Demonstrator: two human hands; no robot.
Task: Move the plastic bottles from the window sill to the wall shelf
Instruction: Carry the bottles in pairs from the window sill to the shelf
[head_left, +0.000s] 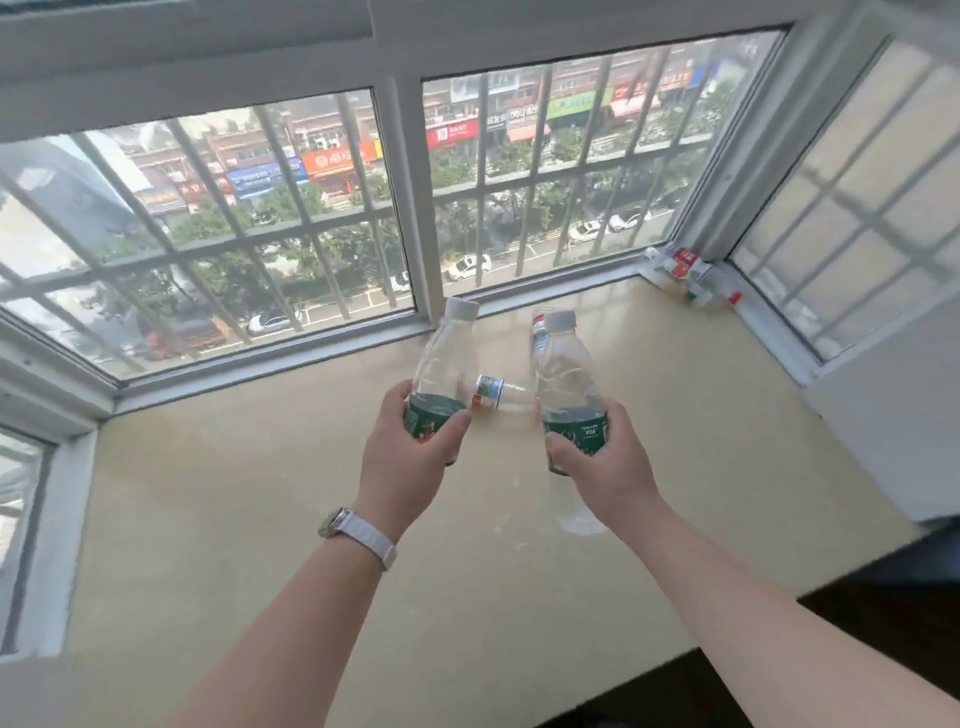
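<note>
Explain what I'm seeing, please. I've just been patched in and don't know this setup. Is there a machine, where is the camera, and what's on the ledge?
There is no machine. These are a person's two bare hands, filmed by one wide-angle camera worn on the head, looking forward and down. It is the only view.

The left hand, with a watch on its wrist, grips a green-label bottle of clear plastic. The right hand grips a second green-label bottle.

Both appear lifted off the beige window sill. Between them a lying bottle rests on the sill, and the corner bottles sit blurred at the far right. Bars and a street show through the glass. The wall shelf is not in view.
</note>
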